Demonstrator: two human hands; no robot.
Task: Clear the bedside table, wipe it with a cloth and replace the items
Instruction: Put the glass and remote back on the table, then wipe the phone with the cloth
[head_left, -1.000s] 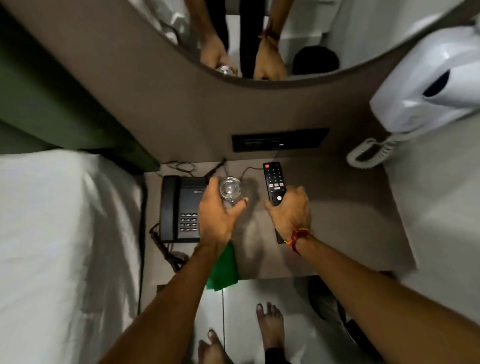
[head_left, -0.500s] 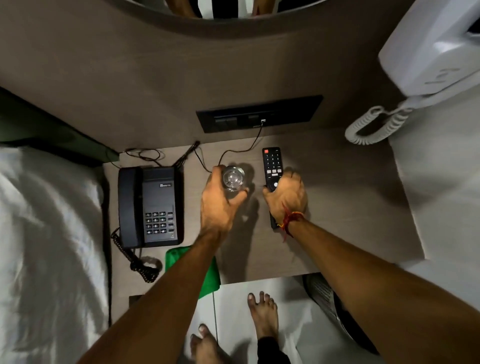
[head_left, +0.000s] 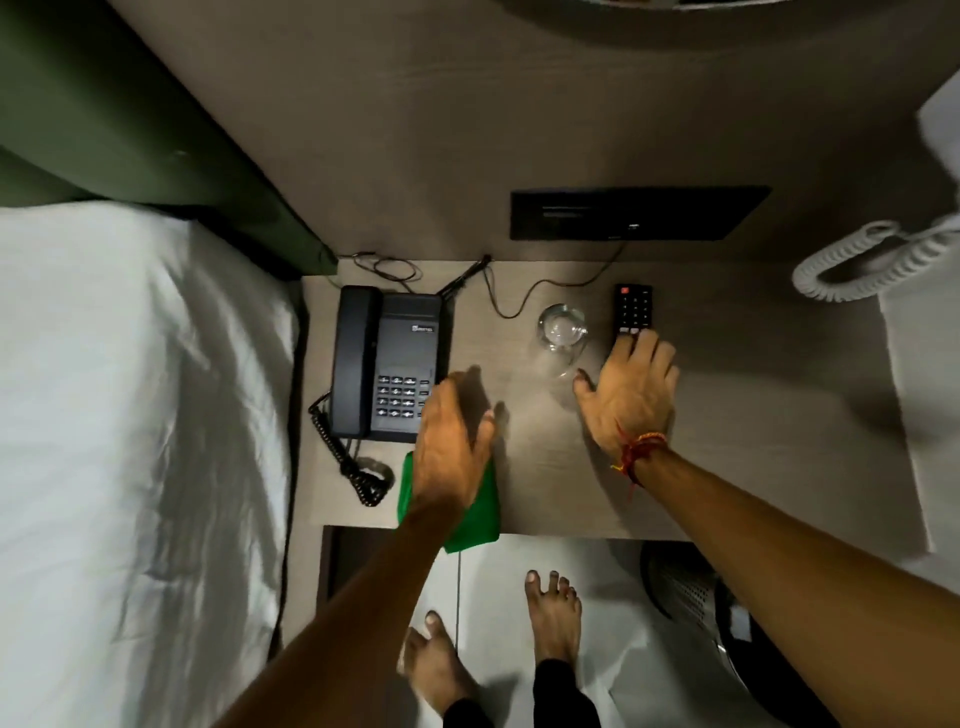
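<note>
The wooden bedside table carries a black desk telephone at its left, a clear drinking glass upright in the middle and a black remote control to the glass's right. My left hand hovers empty, fingers apart, between the telephone and a green cloth that lies at the table's front edge, partly under my wrist. My right hand is spread open over the lower end of the remote, fingertips touching it.
A bed with white sheets borders the table on the left. A black socket panel sits on the wall behind, with thin cables on the tabletop. A white coiled cord hangs at the right. My bare feet and a dark bin are below.
My left hand let go of the glass and drew back toward the green cloth. My right hand opened from its grip on the remote, which now lies on the table.
</note>
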